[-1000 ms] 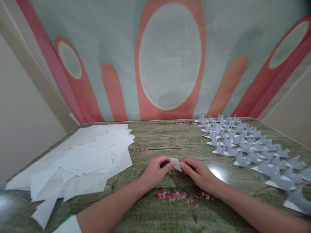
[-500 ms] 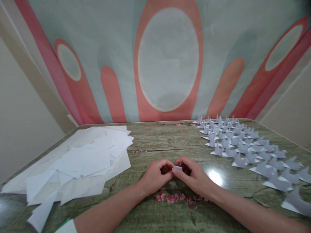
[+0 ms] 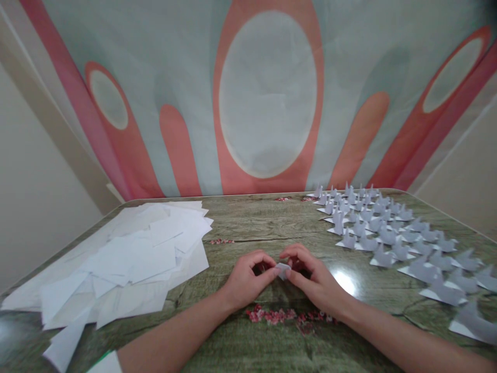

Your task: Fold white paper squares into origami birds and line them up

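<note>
A small folded piece of white paper (image 3: pixel 282 270) is pinched between my two hands, just above the middle of the table. My left hand (image 3: pixel 250 277) grips its left side between thumb and fingers. My right hand (image 3: pixel 308 274) has thumb and fingertips at its right edge, the fingers curled. Part of the paper is hidden behind the fingertips, so its exact fold cannot be made out. Rows of folded white paper birds (image 3: pixel 387 234) stand on the right of the table, beyond my right hand.
A spread pile of loose white paper sheets (image 3: pixel 135 256) covers the left of the wood-patterned table (image 3: pixel 248 220). One narrow piece hangs toward the near left. Behind the table rises a backdrop (image 3: pixel 267 93) with coral and grey-green shapes. Light glares on the tabletop beside my right wrist.
The folded paper has turned and shows a wider face. My right fingers have lifted and shifted slightly right, and the hands are a little farther apart. The sheets and birds stay put.
</note>
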Demonstrator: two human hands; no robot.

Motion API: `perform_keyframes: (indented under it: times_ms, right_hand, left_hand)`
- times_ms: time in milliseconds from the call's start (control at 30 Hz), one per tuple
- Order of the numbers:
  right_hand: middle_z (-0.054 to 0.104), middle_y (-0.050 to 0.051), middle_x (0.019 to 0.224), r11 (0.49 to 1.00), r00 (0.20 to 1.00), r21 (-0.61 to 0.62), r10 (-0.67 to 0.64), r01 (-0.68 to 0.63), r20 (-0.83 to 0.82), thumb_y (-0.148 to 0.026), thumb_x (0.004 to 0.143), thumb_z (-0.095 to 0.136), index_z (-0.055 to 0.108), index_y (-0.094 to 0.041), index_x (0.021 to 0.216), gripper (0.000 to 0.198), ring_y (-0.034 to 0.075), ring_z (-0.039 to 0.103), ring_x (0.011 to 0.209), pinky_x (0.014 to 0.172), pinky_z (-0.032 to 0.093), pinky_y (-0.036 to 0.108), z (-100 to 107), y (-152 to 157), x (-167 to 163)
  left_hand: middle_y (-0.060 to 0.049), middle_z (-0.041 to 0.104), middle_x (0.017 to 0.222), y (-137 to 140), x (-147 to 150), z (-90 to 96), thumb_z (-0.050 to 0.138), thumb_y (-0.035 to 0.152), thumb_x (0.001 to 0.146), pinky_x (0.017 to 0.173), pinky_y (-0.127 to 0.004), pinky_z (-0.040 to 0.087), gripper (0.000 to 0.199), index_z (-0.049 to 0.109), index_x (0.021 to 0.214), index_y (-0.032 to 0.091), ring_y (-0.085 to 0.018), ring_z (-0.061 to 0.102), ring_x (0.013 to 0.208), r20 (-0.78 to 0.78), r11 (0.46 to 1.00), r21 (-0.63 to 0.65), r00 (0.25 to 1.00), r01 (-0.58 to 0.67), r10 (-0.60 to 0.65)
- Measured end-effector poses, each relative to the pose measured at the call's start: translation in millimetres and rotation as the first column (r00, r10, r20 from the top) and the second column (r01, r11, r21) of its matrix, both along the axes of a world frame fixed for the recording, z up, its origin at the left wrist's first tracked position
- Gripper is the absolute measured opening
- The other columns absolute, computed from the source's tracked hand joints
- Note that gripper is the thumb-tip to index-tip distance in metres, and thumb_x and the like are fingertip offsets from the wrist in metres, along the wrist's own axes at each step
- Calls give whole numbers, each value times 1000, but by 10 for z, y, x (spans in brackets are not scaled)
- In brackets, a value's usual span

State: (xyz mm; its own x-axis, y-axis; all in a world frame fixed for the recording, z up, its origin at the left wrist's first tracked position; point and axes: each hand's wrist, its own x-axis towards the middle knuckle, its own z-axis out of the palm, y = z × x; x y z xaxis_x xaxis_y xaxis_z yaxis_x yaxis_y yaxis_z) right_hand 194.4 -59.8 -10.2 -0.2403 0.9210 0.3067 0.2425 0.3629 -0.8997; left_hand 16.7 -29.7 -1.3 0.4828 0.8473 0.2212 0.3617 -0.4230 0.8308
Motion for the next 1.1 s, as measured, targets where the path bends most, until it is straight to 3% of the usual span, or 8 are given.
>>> perform_keyframes:
  times_ms: [67,167,400,733,933,1100]
  right_hand:
    - [47,4,100,1000,1000,17,11,-11,-29,-21,83,51,55,-21,97,15,14,49,83,73,41,27,2,-2,2]
    - [48,4,100,999,999,33,30,-29,-24,-18,82,51,57,-20,87,8,16,49,92,80,39,29,-3,8,11]
    - [49,4,95,999,999,33,37,-37,16,-18,80,55,56,-18,81,2,17,48,94,83,37,30,-27,32,28]
    - [50,5,98,995,992,98,-2,-11,129,-20,84,50,55,-18,85,5,17,48,94,83,38,29,-22,18,-17]
    - [51,-1,69,999,984,-10,31,-30,177,-27,87,47,53,-18,82,12,12,47,64,61,39,23,-32,5,-14]
    - [49,-3,64,998,975,-24,55,-51,217,-28,86,48,53,-17,75,16,11,44,60,58,36,22,-49,1,-38]
  left_hand:
    - [-2,60,72,5,-6,-2,59,28,79,64,-22,39,15,63,76,14,-13,52,68,9,1000,3,1000,13,-13]
    - [-2,59,72,7,-16,4,58,27,80,65,-23,39,15,64,77,14,-13,52,69,24,999,11,999,36,-36]
    - [-3,58,71,16,-31,24,59,25,79,64,-23,38,14,64,74,13,-13,52,68,50,998,-16,997,58,-57]
    - [-2,56,71,77,-72,-38,60,26,77,65,-23,38,15,61,73,12,-13,51,68,239,972,-220,971,77,-23]
    - [0,53,70,73,-65,-23,60,29,75,63,-22,38,16,57,74,13,-12,49,67,287,946,-306,958,105,-13]
    - [1,52,71,47,-26,-27,57,31,77,61,-21,37,17,53,78,14,-11,48,66,236,958,-274,971,88,-22]
